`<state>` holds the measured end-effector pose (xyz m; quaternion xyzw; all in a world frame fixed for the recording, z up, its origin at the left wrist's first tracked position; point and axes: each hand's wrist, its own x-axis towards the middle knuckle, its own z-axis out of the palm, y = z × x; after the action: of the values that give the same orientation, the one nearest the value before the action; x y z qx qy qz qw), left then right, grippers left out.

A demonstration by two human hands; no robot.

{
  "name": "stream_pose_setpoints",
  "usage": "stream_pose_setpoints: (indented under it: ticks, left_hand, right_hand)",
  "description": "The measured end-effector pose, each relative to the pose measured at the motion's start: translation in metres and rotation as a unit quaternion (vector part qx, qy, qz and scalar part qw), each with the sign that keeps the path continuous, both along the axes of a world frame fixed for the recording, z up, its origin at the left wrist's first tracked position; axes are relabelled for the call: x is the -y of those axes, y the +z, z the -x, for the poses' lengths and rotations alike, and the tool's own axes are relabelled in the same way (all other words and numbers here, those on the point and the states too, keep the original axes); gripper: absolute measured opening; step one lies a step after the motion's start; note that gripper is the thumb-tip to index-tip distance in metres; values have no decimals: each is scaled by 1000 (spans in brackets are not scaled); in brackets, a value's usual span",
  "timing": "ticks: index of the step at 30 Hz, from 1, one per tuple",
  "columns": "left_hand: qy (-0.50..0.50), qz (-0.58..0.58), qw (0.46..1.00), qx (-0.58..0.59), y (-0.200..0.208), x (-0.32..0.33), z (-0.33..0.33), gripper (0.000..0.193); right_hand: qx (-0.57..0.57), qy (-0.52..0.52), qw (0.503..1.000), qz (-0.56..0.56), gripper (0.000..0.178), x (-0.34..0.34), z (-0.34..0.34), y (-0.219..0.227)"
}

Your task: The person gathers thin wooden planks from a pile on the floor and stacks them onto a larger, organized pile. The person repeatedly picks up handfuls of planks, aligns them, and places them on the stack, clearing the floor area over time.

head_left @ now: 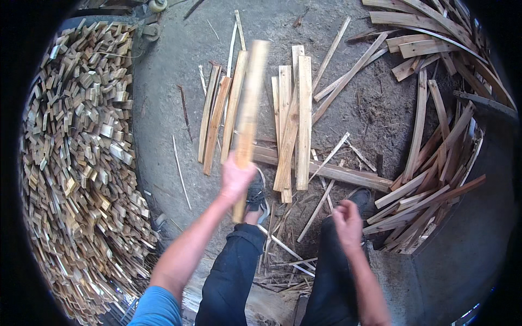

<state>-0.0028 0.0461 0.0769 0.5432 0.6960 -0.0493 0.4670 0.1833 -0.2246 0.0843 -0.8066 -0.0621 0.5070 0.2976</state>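
My left hand [237, 176] is wrapped round a wooden board [251, 103] near its lower end. The board stands out lengthwise ahead of me, smeared by motion, and its short end shows below my fist. My right hand [348, 220] hangs over my right knee with its fingers curled in, and nothing shows in it. Beyond the held board, several planks [217, 125] lie side by side on the left. Just right of it, more planks [304, 119] rest across a thick wooden beam [337, 175] on the ground.
A tall stack of split wood pieces [87, 141] fills the left side. At the right, long offcuts [429, 190] heap against a dark metal panel [462, 255]; more boards [424, 32] pile up at the far right. Thin strips [318, 209] and splinters litter the ground around my shoes [255, 195].
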Motion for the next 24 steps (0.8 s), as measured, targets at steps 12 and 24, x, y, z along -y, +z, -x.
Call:
stream_pose_setpoints:
  ticks: [12, 24]
  left_hand:
    - [-245, -54, 968, -5, -55, -2, 80, 67]
    - [-504, 24, 823, 259, -25, 239, -269, 57]
  right_hand:
    - [286, -152, 927, 187, 39, 116, -169, -32]
    - [310, -147, 929, 142, 81, 200, -267, -81]
